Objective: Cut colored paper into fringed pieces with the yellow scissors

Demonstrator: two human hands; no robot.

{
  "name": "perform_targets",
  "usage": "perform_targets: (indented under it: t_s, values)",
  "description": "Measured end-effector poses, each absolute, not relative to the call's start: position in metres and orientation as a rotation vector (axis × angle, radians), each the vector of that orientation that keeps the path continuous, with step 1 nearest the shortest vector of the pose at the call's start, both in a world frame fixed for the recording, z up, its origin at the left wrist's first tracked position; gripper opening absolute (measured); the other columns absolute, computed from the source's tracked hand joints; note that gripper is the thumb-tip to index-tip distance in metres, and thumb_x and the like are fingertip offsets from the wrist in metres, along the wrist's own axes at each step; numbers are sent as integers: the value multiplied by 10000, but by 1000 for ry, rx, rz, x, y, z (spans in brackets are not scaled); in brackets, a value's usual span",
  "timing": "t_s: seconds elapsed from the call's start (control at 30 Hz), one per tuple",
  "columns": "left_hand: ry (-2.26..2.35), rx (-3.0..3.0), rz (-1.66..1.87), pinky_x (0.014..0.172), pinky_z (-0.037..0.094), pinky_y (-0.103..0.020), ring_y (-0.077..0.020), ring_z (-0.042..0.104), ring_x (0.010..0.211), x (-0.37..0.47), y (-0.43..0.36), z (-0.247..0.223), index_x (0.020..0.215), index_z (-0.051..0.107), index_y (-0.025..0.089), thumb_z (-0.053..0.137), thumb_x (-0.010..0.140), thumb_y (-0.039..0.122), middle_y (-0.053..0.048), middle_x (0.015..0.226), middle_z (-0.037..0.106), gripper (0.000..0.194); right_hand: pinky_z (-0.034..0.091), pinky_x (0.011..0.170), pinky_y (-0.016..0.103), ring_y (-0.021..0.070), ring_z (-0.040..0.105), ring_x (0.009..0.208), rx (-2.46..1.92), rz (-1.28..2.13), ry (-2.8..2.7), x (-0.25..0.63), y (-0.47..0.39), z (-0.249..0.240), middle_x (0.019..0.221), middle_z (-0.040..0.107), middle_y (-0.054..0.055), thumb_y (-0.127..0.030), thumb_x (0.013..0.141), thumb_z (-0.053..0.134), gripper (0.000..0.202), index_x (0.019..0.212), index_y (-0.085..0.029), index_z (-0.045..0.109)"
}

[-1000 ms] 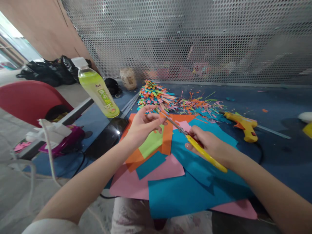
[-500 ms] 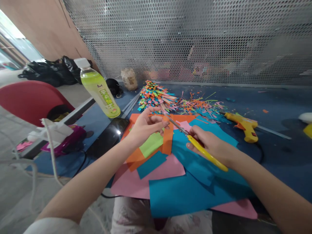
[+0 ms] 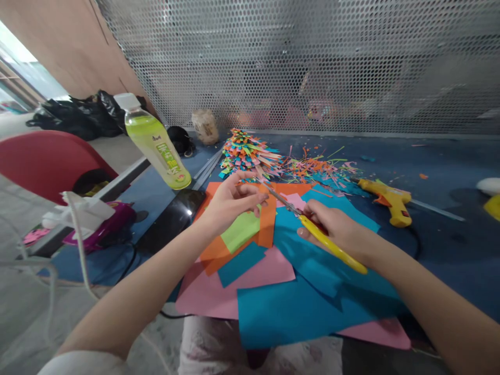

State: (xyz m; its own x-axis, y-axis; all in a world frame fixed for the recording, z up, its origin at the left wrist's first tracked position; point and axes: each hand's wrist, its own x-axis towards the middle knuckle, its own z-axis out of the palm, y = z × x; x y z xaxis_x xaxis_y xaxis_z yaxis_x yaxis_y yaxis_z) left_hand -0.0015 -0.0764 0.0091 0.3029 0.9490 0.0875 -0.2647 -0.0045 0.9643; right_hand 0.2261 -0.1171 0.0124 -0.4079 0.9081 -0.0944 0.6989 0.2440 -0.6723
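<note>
My right hand (image 3: 332, 226) is closed on yellow-handled scissors (image 3: 330, 245), whose blades point up and left toward my left hand. My left hand (image 3: 234, 203) has its thumb and fingers bent toward each other near the blade tips; an orange paper strip (image 3: 267, 224) lies at its fingertips, and whether they grip it is hard to tell. Beneath both hands are sheets of blue (image 3: 289, 310), pink (image 3: 207, 291) and orange paper (image 3: 211, 258), with a green piece (image 3: 240, 232) on top. Just beyond my left hand stands a cone of layered colored paper strips (image 3: 248, 153).
A bottle of green drink (image 3: 158, 146) and a black phone (image 3: 172, 221) are to the left. Paper scraps (image 3: 316, 169) lie behind the sheets. A yellow glue gun (image 3: 388, 200) rests at the right. Perforated metal (image 3: 292, 62) stands at the table's back.
The view has shifted slightly, so most things appear a little further left. Both hands keep nearly the same pose, and the scissors remain in my right hand.
</note>
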Motion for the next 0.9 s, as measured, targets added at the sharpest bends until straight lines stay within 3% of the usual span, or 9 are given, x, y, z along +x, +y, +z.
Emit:
perform_targets:
  t_s: [0.33, 0.57, 0.9]
  values:
    - [780, 1136, 1206, 478, 512, -206, -118, 647, 598, -3, -74, 10, 983, 522, 170, 833, 608, 229, 42, 625, 658, 491, 293, 516, 271, 124, 413, 557, -1497, 954, -2182, 227, -118, 15, 651, 488, -43, -526, 842, 516, 314, 827, -241, 384]
    - [785, 1091, 1207, 471, 517, -206, -151, 693, 649, -2, -75, 9, 1047, 534, 150, 851, 598, 238, 4, 672, 707, 556, 300, 529, 279, 143, 454, 594, -1482, 935, -2178, 227, -117, 12, 666, 496, -35, -536, 829, 517, 321, 823, -245, 382]
    - [759, 1157, 1167, 484, 512, -203, -140, 684, 629, -1, -76, 10, 1008, 497, 167, 844, 624, 224, 18, 659, 706, 521, 377, 570, 298, 161, 504, 622, -1486, 1004, -2203, 227, -118, 11, 710, 528, -26, -495, 830, 536, 290, 860, -252, 382]
